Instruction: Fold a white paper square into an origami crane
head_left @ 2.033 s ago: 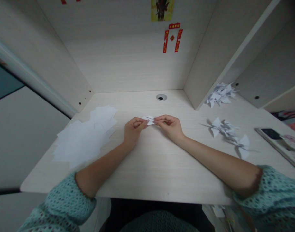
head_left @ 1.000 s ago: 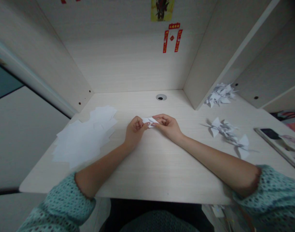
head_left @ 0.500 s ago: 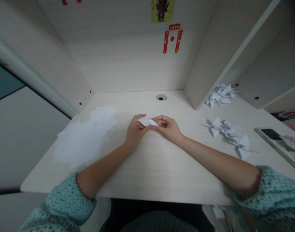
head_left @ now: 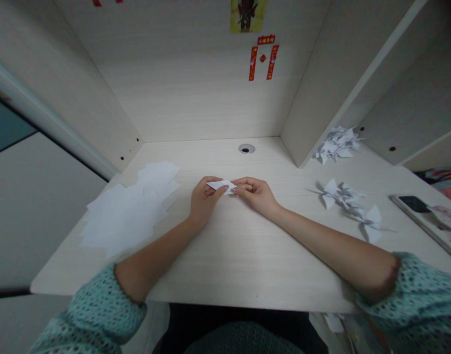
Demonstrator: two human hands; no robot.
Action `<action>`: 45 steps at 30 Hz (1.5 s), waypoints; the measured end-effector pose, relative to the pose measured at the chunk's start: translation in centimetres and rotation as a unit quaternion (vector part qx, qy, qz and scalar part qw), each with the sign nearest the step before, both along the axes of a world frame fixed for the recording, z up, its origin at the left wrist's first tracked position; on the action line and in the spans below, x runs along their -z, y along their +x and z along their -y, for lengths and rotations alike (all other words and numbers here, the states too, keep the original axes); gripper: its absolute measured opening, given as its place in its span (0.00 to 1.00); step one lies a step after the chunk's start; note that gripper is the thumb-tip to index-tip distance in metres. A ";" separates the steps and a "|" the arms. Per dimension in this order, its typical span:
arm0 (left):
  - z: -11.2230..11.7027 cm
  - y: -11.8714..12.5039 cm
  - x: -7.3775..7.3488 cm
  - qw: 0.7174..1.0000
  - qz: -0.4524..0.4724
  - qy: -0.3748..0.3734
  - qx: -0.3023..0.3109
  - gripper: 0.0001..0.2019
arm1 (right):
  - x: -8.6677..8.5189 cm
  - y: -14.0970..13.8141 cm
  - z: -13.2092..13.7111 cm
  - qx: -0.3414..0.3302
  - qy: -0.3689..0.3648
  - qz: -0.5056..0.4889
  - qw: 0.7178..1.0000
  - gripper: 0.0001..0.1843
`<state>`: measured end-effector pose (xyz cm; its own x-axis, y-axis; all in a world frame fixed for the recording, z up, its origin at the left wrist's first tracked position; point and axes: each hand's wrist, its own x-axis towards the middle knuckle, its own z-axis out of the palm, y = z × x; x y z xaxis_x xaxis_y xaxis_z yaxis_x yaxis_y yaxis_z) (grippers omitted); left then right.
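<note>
A small folded piece of white paper [head_left: 221,185] is held over the middle of the pale wooden desk [head_left: 240,255]. My left hand [head_left: 203,198] pinches its left end with fingers curled. My right hand [head_left: 255,193] pinches its right end, fingers curled too. Both hands rest low near the desk surface, knuckles close together. A loose pile of flat white paper sheets [head_left: 131,209] lies to the left of my left hand.
Several folded white paper figures [head_left: 348,201] lie on the desk at the right, with another heap [head_left: 336,143] on a side shelf. A phone on a book [head_left: 428,216] sits at the far right. A cable hole [head_left: 246,148] is behind my hands.
The hands have turned and refolded the small paper between them, staying in the same spot. The left fingers, briefly spread half a second ago, have curled back onto the paper.
</note>
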<state>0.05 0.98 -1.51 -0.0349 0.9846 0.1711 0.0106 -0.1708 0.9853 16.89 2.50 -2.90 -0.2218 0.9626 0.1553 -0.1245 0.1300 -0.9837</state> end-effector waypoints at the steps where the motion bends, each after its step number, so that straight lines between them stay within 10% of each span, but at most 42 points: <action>1: 0.0 0.0 0.0 1.000 0.007 -0.001 0.002 0.19 | 0.0 0.0 0.0 0.002 0.001 0.000 1.000 0.18; 6: -0.2 0.1 -0.1 0.998 0.039 -0.049 0.011 0.33 | -0.2 -0.1 0.2 0.015 0.012 -0.007 1.000 0.16; 13: -0.2 0.0 -0.5 0.998 -0.001 -0.055 0.040 0.16 | -0.5 0.0 0.4 0.024 0.023 0.004 0.999 0.15; 45: -0.3 0.0 -0.6 0.999 0.024 -0.005 -0.030 0.17 | -0.5 0.0 0.1 -0.001 0.010 0.053 0.999 0.22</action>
<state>0.02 1.25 -0.89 -0.1019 0.9821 0.1581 -0.0266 -0.1616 0.9865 16.93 2.39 -2.39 -0.2392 0.9592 0.1510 -0.0198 0.1506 -0.9884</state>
